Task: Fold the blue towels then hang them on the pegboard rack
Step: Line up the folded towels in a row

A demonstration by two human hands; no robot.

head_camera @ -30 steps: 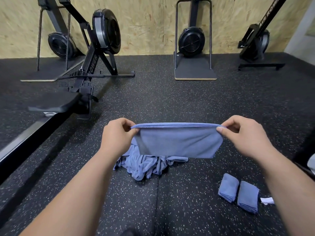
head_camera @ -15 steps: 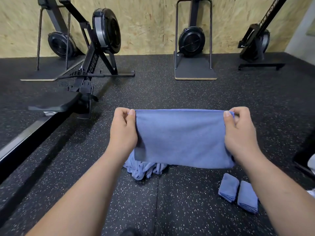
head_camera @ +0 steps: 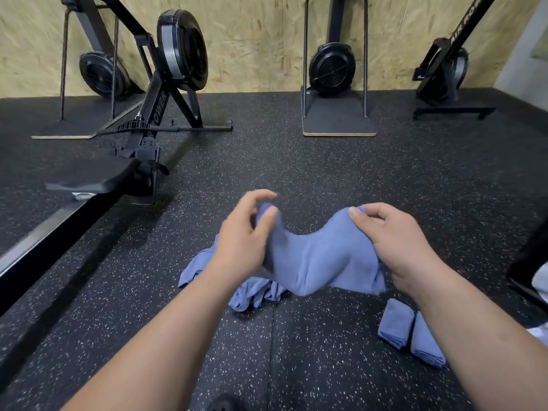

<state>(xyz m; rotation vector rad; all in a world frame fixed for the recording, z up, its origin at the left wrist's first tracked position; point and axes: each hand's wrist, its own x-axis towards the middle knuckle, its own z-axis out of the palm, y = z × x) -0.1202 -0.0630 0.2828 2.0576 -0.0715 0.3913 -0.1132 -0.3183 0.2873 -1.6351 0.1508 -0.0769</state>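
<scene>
Head view: looks forward and down into a gym room.
Floor [head_camera: 296, 173]: black rubber flecked with white, running back to the far wall.
Wall [head_camera: 267, 40]: pale chipboard across the whole back.
Rowing machine [head_camera: 166, 93]: black, at the left, with its flywheel near the wall. Its rail runs toward the lower left edge, with the seat on it.
Fan units: one on a board stand [head_camera: 332, 69] at the middle of the wall, one at the far left [head_camera: 100, 72], one at the far right [head_camera: 444, 69].
Towel [head_camera: 320, 256]: blue, held up above the floor by its two upper corners. The middle sags in a dip and the lower edge hangs just over the pile.
Pile of towels [head_camera: 252, 289]: crumpled blue cloth on the floor, under and left of the held one, partly hidden by the left forearm.
Left hand [head_camera: 243, 241]: blurred. The thumb lies on the front of the towel's left corner, the fingers are curled behind it, and the index finger is lifted above the cloth.
Right hand [head_camera: 394, 241]: pinches the right corner, thumb on the front, fingers curled behind.
Folded towels [head_camera: 396, 323]: two small blue bundles side by side, touching, on the floor beside the right forearm.
</scene>
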